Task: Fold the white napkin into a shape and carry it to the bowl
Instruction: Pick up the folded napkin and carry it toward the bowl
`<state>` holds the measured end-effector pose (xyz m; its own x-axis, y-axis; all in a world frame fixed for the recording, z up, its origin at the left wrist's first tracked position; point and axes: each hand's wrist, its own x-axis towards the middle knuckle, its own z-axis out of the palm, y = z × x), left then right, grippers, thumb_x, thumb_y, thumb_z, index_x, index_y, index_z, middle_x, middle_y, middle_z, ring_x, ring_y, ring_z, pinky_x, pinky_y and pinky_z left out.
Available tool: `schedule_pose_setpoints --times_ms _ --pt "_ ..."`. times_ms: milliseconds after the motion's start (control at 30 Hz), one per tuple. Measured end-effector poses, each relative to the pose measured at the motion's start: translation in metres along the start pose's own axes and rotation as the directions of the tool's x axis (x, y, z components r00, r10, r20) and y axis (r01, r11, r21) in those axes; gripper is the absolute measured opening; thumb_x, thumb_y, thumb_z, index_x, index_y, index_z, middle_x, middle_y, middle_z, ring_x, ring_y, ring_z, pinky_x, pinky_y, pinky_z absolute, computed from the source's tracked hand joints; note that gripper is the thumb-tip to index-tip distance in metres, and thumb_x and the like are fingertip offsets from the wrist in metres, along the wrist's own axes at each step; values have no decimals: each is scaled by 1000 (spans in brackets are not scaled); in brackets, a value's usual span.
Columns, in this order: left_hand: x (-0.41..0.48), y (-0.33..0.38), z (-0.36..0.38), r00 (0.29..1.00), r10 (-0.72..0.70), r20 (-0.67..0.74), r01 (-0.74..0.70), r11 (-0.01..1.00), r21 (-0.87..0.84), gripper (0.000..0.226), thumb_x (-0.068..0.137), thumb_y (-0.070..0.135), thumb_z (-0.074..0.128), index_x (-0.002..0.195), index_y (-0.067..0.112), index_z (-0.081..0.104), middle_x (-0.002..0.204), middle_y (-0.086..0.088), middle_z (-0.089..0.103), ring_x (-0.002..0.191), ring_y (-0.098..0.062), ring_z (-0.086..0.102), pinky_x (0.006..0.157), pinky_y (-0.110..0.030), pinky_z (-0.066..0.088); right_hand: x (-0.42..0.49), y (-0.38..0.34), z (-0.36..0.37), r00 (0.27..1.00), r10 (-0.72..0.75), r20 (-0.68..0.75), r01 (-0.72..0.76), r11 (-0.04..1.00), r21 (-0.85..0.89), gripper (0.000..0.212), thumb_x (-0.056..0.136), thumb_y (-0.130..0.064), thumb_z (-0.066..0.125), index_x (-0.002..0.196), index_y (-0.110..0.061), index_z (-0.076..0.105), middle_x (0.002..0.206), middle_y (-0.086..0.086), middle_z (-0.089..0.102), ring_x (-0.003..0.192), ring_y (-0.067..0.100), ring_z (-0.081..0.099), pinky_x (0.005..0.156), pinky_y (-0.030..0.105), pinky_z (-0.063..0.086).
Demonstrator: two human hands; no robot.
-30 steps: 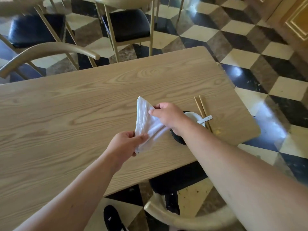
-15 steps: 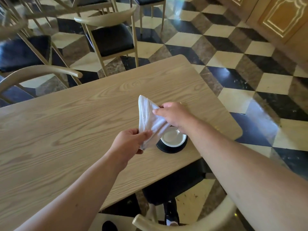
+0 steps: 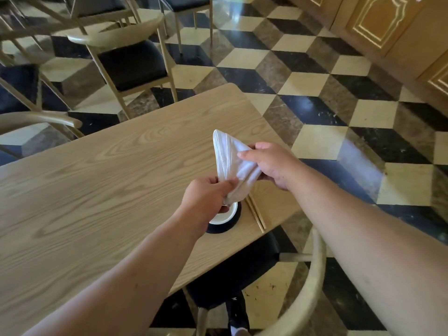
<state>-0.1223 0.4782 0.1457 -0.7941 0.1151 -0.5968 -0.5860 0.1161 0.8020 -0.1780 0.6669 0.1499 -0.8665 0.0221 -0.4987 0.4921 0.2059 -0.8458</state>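
Now both hands pinch the folded napkin [image 3: 229,163] above the bowl [image 3: 226,215]: left hand [image 3: 206,198] at 7 o'clock, right hand [image 3: 271,163] at 3. Best lowered point-up, pleats kept tight, clear of the chopsticks [image 3: 255,212].

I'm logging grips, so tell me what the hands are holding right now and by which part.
Both hold the napkin: the left hand pinches its lower end, above the bowl; the right hand grips its right corner.

Chopsticks [image 3: 256,212] lie right of bowl [image 3: 226,215] on table [image 3: 97,190].
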Motion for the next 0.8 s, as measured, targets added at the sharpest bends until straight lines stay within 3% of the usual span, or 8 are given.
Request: schedule_pose_setpoints --times_ms 133,233,367,533,667,800 --pt "8 4 35 1000 -1 7 1 1000 -17 22 94 37 79 98 15 82 92 0 83 72 -9 71 68 -23 61 4 16 -36 999 35 18 -37 993 108 16 96 -21 73 111 -15 72 95 6 80 85 22 78 68 35 60" --pt "18 4 62 1000 -21 -14 21 1000 -14 26 93 39 80 97 13 81 95 -5 83 73 -15 70 76 -34 61 8 31 -61 998 53 26 -56 987 150 12 97 -19 71 108 -14 74 98 11 80 89 26 77 77 41 63" --pt "29 1 94 999 -38 -22 38 999 10 28 93 43 78 96 16 81 95 -3 83 71 -14 70 76 -34 62 14 52 -89 997 80 -2 -78 981 179 14 96 -20 73 106 -11 72 98 13 80 90 29 77 84 46 64" --pt "41 -8 131 998 -57 -38 58 998 6 30 95 43 77 97 13 79 96 -5 82 67 -12 69 80 -39 65 22 75 -112 991 129 -34 -117 960 253 23 94 -17 75 113 -8 67 95 13 79 84 29 77 74 41 62" --pt "56 -16 151 993 -100 -69 101 995 -2 32 94 45 77 97 13 77 92 -2 80 70 -14 71 85 -48 66 28 91 -123 984 172 -44 -152 942 298 15 95 -11 73 108 -8 69 97 14 78 86 30 75 78 41 62" --pt "72 -26 165 986 -146 -86 149 988 35 28 98 43 73 99 14 75 95 0 78 75 -16 72 86 -42 66 38 106 -127 973 214 -81 -185 944 273 12 96 -8 72 108 -7 72 98 13 80 90 30 77 74 38 62"
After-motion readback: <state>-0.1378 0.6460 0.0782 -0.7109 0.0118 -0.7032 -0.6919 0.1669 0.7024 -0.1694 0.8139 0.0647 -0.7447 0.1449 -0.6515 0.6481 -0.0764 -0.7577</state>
